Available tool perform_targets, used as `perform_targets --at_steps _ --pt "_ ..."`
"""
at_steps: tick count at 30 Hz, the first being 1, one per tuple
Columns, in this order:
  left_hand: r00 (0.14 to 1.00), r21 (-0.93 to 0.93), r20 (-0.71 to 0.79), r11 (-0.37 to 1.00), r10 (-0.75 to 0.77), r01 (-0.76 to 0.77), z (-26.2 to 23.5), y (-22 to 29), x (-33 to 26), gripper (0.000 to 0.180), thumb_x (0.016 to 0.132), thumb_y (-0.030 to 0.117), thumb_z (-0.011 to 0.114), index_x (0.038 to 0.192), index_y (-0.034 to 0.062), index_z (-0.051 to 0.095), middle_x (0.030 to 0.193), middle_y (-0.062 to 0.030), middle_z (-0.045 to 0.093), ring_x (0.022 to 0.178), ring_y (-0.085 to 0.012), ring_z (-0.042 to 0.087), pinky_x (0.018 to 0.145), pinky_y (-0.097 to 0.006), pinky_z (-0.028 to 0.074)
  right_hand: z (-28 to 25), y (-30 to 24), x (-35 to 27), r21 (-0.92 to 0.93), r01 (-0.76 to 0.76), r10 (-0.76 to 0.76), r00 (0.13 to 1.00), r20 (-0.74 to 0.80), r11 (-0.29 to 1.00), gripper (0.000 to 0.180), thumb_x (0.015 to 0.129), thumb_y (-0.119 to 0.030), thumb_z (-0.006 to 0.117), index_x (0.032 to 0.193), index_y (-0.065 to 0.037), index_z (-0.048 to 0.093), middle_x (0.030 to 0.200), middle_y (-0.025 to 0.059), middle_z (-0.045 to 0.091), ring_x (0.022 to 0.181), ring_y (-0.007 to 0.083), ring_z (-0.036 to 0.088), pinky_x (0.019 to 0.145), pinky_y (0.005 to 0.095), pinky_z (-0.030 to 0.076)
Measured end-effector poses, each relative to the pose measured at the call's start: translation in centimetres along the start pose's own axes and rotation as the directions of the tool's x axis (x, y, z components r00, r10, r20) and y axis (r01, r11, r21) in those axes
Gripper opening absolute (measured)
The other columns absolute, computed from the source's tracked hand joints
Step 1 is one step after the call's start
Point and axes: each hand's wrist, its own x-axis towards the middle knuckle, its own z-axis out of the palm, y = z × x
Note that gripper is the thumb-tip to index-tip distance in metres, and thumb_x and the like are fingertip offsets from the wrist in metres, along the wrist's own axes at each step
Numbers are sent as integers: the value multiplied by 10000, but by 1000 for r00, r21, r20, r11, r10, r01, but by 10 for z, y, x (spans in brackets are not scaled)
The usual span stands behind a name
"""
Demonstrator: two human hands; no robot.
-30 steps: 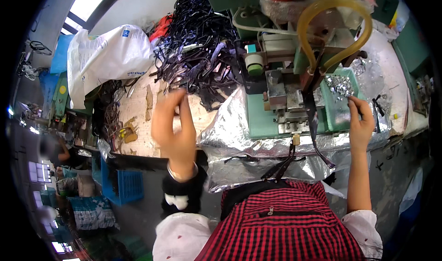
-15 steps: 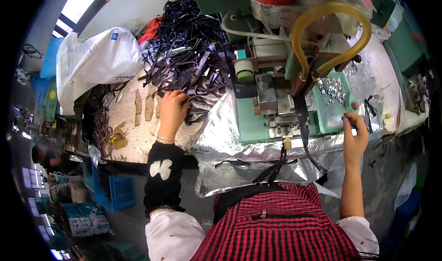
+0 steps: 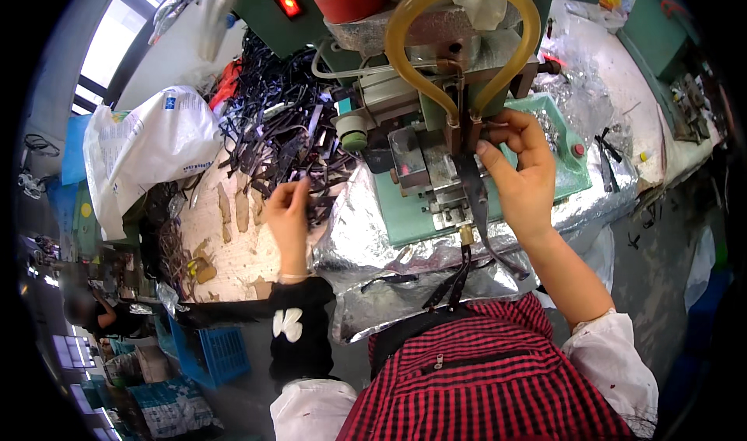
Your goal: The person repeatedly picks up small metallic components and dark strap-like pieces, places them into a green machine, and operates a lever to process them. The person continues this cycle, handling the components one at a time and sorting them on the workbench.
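My right hand [image 3: 523,172] is at the head of a green bench press [image 3: 405,215], with its thumb and curled fingers close against the metal tooling. Whatever is between its fingertips is too small or hidden to make out. A dark strap [image 3: 475,196] hangs from the tooling beside that hand, and its lower end lies over the silver foil. My left hand [image 3: 288,221] is at the near edge of a heap of black straps [image 3: 284,122], its fingers curled together. A dark strip shows beside its fingertips, but I cannot tell whether it is held.
A yellowish hose [image 3: 397,24] loops above the press. Behind my right hand, a green tray [image 3: 572,180] holds small shiny metal pieces. Silver foil [image 3: 342,238] covers the bench's front. A white sack [image 3: 148,141] stands at left; a blue crate [image 3: 222,355] is below the bench.
My right hand has moved left from the tray's near corner to the press tooling. My left hand has drawn back slightly toward me from the strap heap. The view has shifted.
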Motion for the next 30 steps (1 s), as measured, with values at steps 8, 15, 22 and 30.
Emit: perform_targets --at_steps 8,15,22,30 --pt "988 -197 -102 976 -117 96 53 -33 13 123 884 85 754 825 1 687 728 34 605 639 -49 516 610 -216 393 14 -47 -10 176 -158 138 984 116 972 509 854 11 662 1333 19 489 1079 115 686 1099 195 634 1021 322 437" --pt "720 133 -17 715 694 -686 57 104 -74 170 892 35 668 1043 -40 694 1000 -168 715 760 -228 669 697 -309 553 -65 7 8 -525 76 14 986 166 848 362 854 -18 582 1206 0 664 1188 168 699 1119 304 668 988 368 490" --pt "322 64 303 318 897 -946 113 156 -97 300 672 -15 823 960 9 744 927 -129 745 574 -191 626 508 -279 469 -91 51 -8 -738 197 -110 980 166 645 246 867 -30 595 1083 -49 712 989 147 727 921 321 696 831 387 542" --pt "280 9 275 289 920 -957 123 142 -88 313 658 14 857 947 57 747 948 -123 756 570 -167 623 468 -265 439 -112 35 23 -411 -30 -31 989 -142 911 219 946 -56 586 1129 -33 704 1026 85 746 952 154 684 854 280 503"
